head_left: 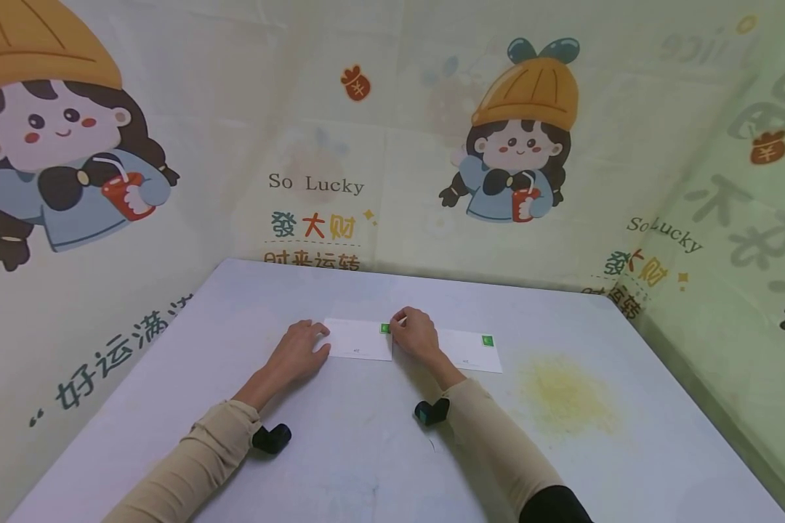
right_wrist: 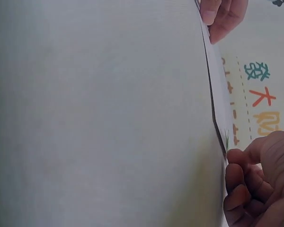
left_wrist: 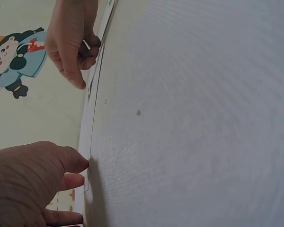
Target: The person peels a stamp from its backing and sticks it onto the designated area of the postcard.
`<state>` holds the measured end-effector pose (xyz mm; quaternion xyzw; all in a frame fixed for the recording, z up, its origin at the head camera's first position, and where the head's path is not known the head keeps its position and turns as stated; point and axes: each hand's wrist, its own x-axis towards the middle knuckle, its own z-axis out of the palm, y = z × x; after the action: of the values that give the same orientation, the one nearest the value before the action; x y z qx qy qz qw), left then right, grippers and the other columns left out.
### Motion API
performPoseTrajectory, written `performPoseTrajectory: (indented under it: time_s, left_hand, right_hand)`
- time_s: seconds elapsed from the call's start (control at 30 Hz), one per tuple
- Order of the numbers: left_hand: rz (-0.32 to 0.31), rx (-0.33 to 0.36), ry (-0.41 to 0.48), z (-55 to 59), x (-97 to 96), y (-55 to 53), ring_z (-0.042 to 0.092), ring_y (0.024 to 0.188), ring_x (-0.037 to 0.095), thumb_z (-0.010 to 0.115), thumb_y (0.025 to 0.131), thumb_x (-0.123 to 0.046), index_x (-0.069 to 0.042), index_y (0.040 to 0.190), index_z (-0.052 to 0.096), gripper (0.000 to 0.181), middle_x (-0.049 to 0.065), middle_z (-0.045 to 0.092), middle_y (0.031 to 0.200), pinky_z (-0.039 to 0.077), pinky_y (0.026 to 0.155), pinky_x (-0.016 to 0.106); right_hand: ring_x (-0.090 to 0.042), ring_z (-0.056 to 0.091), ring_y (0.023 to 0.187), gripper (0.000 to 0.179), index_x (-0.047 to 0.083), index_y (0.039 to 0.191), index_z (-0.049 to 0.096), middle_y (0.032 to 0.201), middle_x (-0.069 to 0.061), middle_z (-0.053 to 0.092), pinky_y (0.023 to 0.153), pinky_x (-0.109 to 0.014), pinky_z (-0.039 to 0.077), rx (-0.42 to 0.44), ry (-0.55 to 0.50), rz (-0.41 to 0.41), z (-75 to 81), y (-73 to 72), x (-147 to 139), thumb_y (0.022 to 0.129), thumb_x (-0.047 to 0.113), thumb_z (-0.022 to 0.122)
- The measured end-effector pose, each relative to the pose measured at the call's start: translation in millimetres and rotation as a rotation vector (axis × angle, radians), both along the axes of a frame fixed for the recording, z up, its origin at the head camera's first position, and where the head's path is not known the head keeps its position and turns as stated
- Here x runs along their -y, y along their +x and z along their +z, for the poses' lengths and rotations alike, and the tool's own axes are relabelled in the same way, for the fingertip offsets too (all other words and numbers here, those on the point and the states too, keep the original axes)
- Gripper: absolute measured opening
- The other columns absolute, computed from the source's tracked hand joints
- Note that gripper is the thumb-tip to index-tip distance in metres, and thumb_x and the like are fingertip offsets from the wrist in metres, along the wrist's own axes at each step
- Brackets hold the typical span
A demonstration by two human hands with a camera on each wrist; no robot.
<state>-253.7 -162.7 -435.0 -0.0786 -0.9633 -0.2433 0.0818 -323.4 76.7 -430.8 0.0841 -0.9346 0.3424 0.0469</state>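
Two white envelopes lie side by side on the white table, each with a green stamp at its upper right corner. My left hand (head_left: pixel 299 350) is at the left end of the left envelope (head_left: pixel 355 340), thumb and fingertips at its edge, the fingers fairly straight. At that envelope's right end, my right hand (head_left: pixel 415 333) pinches the edge beside the stamp (head_left: pixel 385 328), its other fingers curled in. The right forearm and hand cover part of the right envelope (head_left: pixel 477 350), whose stamp (head_left: pixel 488 341) shows. In the right wrist view the left envelope (right_wrist: pixel 218 90) stretches between both hands.
A pale yellow stain (head_left: pixel 565 392) marks the table (head_left: pixel 366 450) to the right of the envelopes. Behind the table hangs a printed cloth backdrop (head_left: pixel 405 145) with cartoon figures and lettering. Dark wrist cameras (head_left: pixel 272 439) stick out below both sleeves.
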Motion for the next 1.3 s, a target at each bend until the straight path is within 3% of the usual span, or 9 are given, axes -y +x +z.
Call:
performPoseTrajectory:
  time_s: [0.37, 0.5, 0.63, 0.8, 0.97, 1.3]
  left_hand:
    - [-0.007, -0.004, -0.005, 0.0, -1.1, 0.1, 0.050, 0.132, 0.048, 0.066, 0.095, -0.014, 0.004, 0.120, 0.068, 0.031, 0.031, 0.060, 0.133, 0.040, 0.110, 0.059]
    - [-0.001, 0.001, -0.002, -0.5, -1.0, -0.1, 0.048, 0.135, 0.047, 0.065, 0.096, -0.015, 0.004, 0.121, 0.067, 0.032, 0.031, 0.059, 0.135, 0.039, 0.112, 0.059]
    - [0.005, 0.000, -0.002, 0.1, -1.4, 0.7, 0.048, 0.135, 0.047, 0.065, 0.096, -0.015, 0.004, 0.121, 0.067, 0.032, 0.031, 0.059, 0.136, 0.038, 0.112, 0.059]
    - [0.003, 0.004, -0.001, 2.3, -2.8, 2.6, 0.048, 0.135, 0.048, 0.065, 0.096, -0.014, 0.005, 0.121, 0.067, 0.031, 0.031, 0.059, 0.135, 0.038, 0.112, 0.060]
    - [0.009, 0.006, 0.002, 1.6, -2.1, 2.6, 0.047, 0.136, 0.048, 0.065, 0.096, -0.014, 0.004, 0.121, 0.067, 0.031, 0.030, 0.059, 0.136, 0.038, 0.112, 0.060]
    - [0.005, 0.000, -0.002, 0.2, -1.7, 1.7, 0.048, 0.135, 0.048, 0.066, 0.096, -0.014, 0.004, 0.122, 0.067, 0.032, 0.030, 0.059, 0.136, 0.038, 0.111, 0.061]
  right_hand:
    - [-0.019, 0.058, 0.072, 0.017, 0.003, 0.104, 0.070, 0.087, -0.008, 0.069, 0.061, -0.028, 0.049, -0.045, -0.052, -0.006, 8.9, 12.8, -4.5, 0.098, 0.017, 0.063]
    - [-0.021, 0.061, 0.076, 0.021, 0.000, 0.109, 0.069, 0.093, -0.011, 0.072, 0.067, -0.032, 0.054, -0.065, -0.008, 0.032, 10.9, 17.6, -5.6, 0.097, 0.016, 0.064]
    - [-0.025, 0.066, 0.090, 0.030, -0.003, 0.119, 0.067, 0.108, -0.015, 0.072, 0.082, -0.040, 0.057, -0.070, 0.086, 0.089, 12.6, 23.4, -3.6, 0.095, 0.015, 0.066]
    - [-0.033, 0.062, 0.113, 0.043, -0.004, 0.131, 0.062, 0.126, -0.020, 0.067, 0.097, -0.046, 0.052, -0.070, 0.239, 0.162, 15.8, 33.1, 1.3, 0.096, 0.021, 0.069]
    - [-0.037, 0.048, 0.136, 0.056, -0.002, 0.142, 0.054, 0.143, -0.021, 0.056, 0.109, -0.053, 0.043, -0.052, 0.348, 0.220, 16.6, 39.3, 5.1, 0.098, 0.029, 0.068]
    - [-0.037, 0.029, 0.152, 0.067, -0.002, 0.153, 0.041, 0.161, -0.019, 0.038, 0.119, -0.057, 0.030, 0.006, 0.386, 0.316, 14.5, 40.8, 4.2, 0.102, 0.036, 0.062]
